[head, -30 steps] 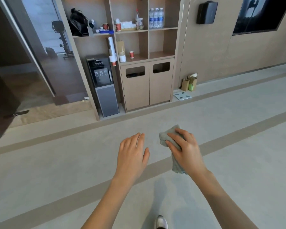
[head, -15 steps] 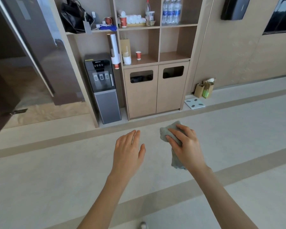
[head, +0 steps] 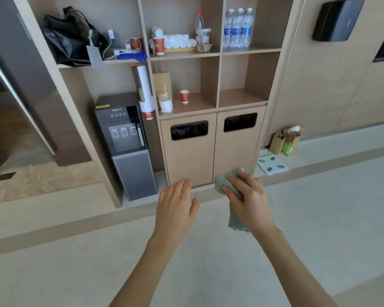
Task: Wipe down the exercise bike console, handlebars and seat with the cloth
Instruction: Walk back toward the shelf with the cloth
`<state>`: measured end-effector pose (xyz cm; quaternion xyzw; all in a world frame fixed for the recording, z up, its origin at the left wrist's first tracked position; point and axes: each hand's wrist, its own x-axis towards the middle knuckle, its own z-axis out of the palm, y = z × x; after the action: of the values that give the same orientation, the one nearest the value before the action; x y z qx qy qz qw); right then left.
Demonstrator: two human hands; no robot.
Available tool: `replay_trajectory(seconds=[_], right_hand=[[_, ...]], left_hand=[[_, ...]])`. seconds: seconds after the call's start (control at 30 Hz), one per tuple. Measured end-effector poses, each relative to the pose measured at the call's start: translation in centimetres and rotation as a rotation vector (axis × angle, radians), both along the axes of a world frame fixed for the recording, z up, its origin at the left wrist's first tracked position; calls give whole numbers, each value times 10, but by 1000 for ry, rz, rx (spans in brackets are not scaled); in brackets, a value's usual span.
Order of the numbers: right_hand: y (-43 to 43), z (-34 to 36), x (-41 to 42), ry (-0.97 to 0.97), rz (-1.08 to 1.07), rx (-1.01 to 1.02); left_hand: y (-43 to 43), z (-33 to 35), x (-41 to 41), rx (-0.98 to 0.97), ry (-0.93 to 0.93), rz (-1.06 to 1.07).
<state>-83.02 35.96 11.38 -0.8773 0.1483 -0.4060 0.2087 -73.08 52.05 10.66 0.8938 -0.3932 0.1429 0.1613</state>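
Your two bare arms reach forward over a pale floor [head: 75,262] crossed by darker bands. Your right hand [head: 251,200] grips a grey-green cloth [head: 223,182], with its fingers [head: 233,181] curled over the bunched upper part. That bunched end sticks out past your fingertips toward your left. The rest of the cloth passes under your palm, and a loose tail hangs below the heel of the hand, near the wrist. The cloth is held in the air and touches nothing but your hand. Your left hand [head: 175,209] is just beside it, palm down, fingers straight and close together with the thumb a little apart. It holds nothing and does not touch the cloth. Ahead of your hands stands a wooden shelf unit [head: 217,80]. At its base is a pair of cabinet doors [head: 191,160], each with a dark rectangular slot near the top. To the left of the doors stands a dark grey water dispenser [head: 126,147], with a tube of paper cups [head: 145,91] mounted beside it. The shelves above hold water bottles [head: 237,27], red paper cups [head: 184,96], rolled white towels [head: 177,41] and a black bag [head: 69,38]. On the floor to the right of the unit lie a white bathroom scale [head: 272,165] and two small brown paper bags [head: 285,141]. A black box [head: 337,21] is fixed high on the wall to the right.
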Motion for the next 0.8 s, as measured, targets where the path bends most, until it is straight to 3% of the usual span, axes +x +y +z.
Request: replay_trajectory(seconds=[0.8], right_hand=[[-342,-3,452,18,204,27]], left_hand=[[-328,2,415,-62,-33,159]])
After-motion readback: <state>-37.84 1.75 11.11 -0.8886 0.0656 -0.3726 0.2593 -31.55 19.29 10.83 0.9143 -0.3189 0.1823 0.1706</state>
